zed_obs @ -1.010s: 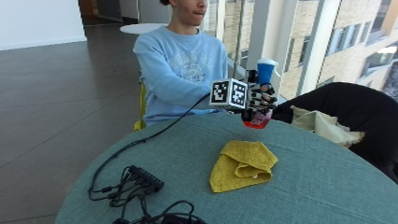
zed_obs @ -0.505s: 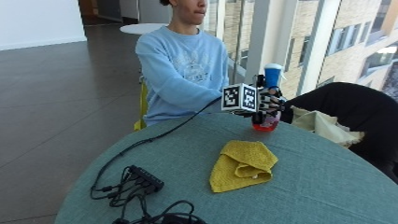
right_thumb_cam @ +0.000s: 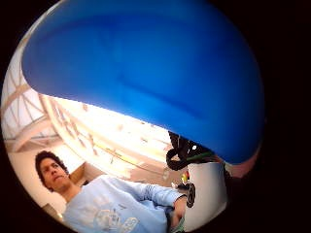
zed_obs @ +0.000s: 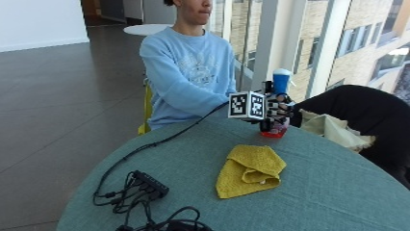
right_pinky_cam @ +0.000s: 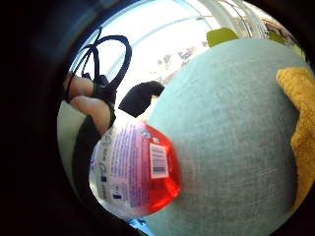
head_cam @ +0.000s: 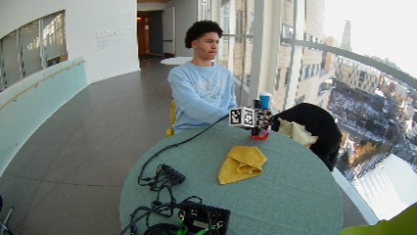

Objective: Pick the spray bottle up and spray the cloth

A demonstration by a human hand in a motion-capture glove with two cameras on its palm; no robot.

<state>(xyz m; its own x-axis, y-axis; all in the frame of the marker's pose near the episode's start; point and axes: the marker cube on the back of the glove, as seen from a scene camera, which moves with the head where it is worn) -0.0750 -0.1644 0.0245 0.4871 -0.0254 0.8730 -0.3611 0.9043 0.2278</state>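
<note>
Spray bottle (zed_obs: 279,108) stands on the green table (zed_obs: 333,187) beyond the yellow cloth (zed_obs: 250,170), gloved right hand (zed_obs: 274,109) wrapped round its body. Best now: lift straight, turn the blue head (zed_obs: 281,77) toward the cloth.

Spray bottle (right_pinky_cam: 135,172) label w/ barcode: print unreadable. No other legible text.

Your round tabletop (zed_obs: 333,192) wears a grey-green cloth cover. On it lie a folded yellow knitted cloth (zed_obs: 251,170), a black cable hub (zed_obs: 148,183) and the red-based spray bottle (zed_obs: 276,130).
</note>
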